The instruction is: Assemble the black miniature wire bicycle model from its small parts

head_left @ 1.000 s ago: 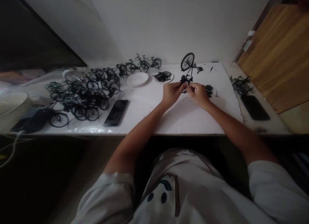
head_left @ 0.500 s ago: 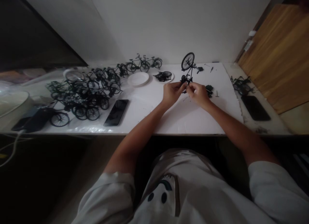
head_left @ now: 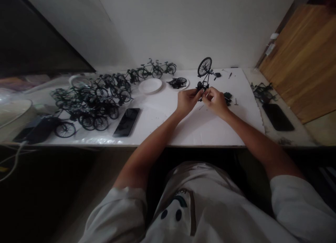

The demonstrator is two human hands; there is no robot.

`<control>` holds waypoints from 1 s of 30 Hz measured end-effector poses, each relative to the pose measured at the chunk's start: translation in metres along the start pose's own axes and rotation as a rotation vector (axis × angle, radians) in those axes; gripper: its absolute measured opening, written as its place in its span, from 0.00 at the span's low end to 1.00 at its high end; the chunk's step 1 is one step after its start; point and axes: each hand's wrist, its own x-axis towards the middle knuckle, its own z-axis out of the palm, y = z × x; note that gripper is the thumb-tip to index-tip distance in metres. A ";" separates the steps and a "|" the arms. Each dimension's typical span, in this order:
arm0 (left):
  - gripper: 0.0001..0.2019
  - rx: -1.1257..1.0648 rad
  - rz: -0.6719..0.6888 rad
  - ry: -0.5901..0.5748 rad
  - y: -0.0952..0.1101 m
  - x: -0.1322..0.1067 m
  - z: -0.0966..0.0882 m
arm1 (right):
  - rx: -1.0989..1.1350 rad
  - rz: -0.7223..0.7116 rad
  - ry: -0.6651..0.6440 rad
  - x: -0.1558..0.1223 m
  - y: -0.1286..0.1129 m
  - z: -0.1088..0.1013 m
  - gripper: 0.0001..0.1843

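Observation:
A small black model bicycle (head_left: 207,75) is held up on end above the white board (head_left: 210,131), one wheel at the top and its lower end between my hands. My left hand (head_left: 187,100) is closed on the lower part of it. From the other side, my right hand (head_left: 216,100) pinches at the same spot, thumb and fingertips together. Whether a tiny part sits in those right fingertips is hidden. Dark parts (head_left: 228,98) lie behind my right hand, and a small T-shaped piece (head_left: 236,102) is just right of them.
Many finished-looking model bicycles (head_left: 94,99) crowd the left side. A white plate (head_left: 150,86) and a smaller dish with black parts (head_left: 178,83) stand at the back. One phone (head_left: 126,122) lies left, a dark phone-like slab (head_left: 278,117) right, below more black parts (head_left: 264,91).
My right fingers have shifted slightly at the lower end of the model bicycle. My left hand and the bicycle stay almost in place.

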 end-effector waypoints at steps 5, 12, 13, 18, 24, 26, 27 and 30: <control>0.31 0.014 0.005 -0.008 -0.001 0.000 0.000 | -0.022 -0.015 0.005 0.002 0.000 -0.001 0.13; 0.31 0.013 -0.005 0.000 -0.005 0.000 0.001 | -0.040 0.018 -0.010 0.003 0.001 -0.002 0.14; 0.31 0.016 -0.003 0.003 -0.005 0.000 0.001 | -0.038 0.016 0.003 0.002 0.001 -0.002 0.12; 0.30 0.007 -0.002 0.003 -0.005 0.000 0.002 | -0.014 -0.011 0.015 0.001 0.001 0.000 0.09; 0.27 -0.032 -0.030 -0.013 -0.005 -0.001 0.002 | -0.034 -0.009 -0.018 0.003 0.001 -0.001 0.14; 0.27 -0.029 -0.036 -0.016 -0.005 -0.001 0.002 | -0.041 -0.008 -0.029 0.002 0.000 -0.002 0.17; 0.27 -0.025 -0.038 -0.014 -0.005 -0.001 0.002 | -0.043 -0.004 -0.025 0.002 -0.001 -0.002 0.17; 0.26 -0.021 -0.038 -0.004 -0.004 -0.001 0.002 | -0.043 0.016 0.002 0.001 -0.003 -0.003 0.14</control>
